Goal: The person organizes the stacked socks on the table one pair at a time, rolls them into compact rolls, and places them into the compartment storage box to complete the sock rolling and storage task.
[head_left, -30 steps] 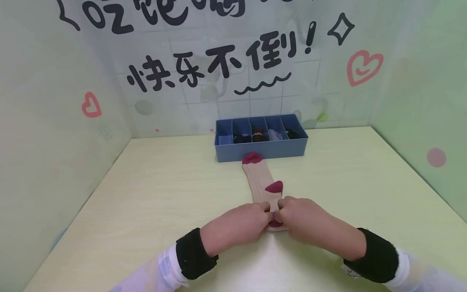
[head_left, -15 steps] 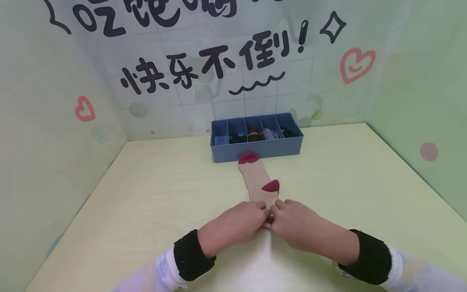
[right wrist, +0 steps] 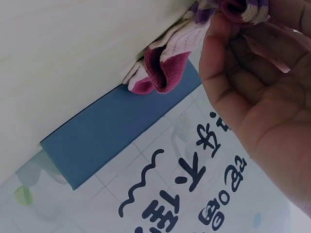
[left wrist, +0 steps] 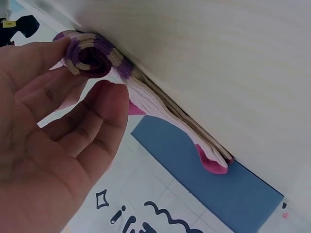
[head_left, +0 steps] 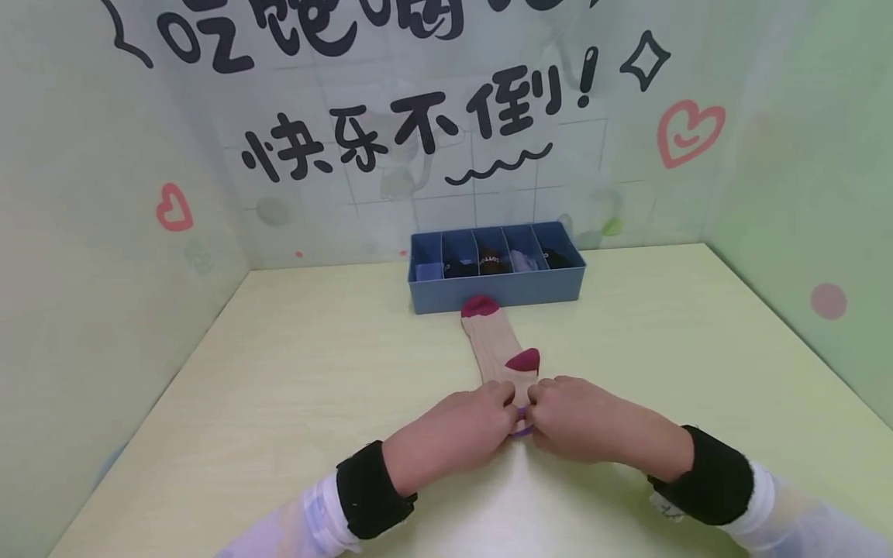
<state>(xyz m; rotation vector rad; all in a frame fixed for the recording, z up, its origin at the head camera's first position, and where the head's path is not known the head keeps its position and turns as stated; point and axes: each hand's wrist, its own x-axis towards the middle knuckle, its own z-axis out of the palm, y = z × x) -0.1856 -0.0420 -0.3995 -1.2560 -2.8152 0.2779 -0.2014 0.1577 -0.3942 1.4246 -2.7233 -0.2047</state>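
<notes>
A pair of pale pink socks point(head_left: 494, 337) with burgundy toe and heel lies lengthwise on the table, its far toe close to the blue box. The near end is curled into a small roll point(left wrist: 90, 56) with purple and cream stripes, which the left wrist view shows end-on. My left hand point(head_left: 470, 428) pinches the roll's left side with thumb and fingers. On its right side my right hand point(head_left: 579, 418) pinches the same roll, partly cut off at the top of the right wrist view. Between the two hands a bit of purple stripe shows.
At the back of the table point(head_left: 335, 349) stands a blue divided box point(head_left: 497, 291). Several of its compartments hold dark, brown and lilac bundles; the leftmost shows only a lilac-blue patch. Printed walls enclose the table at the back and both sides.
The burgundy patch between my hands has given way to purple stripes as the near end turned over into the roll. Both hands stay on it; the head view shifted slightly.
</notes>
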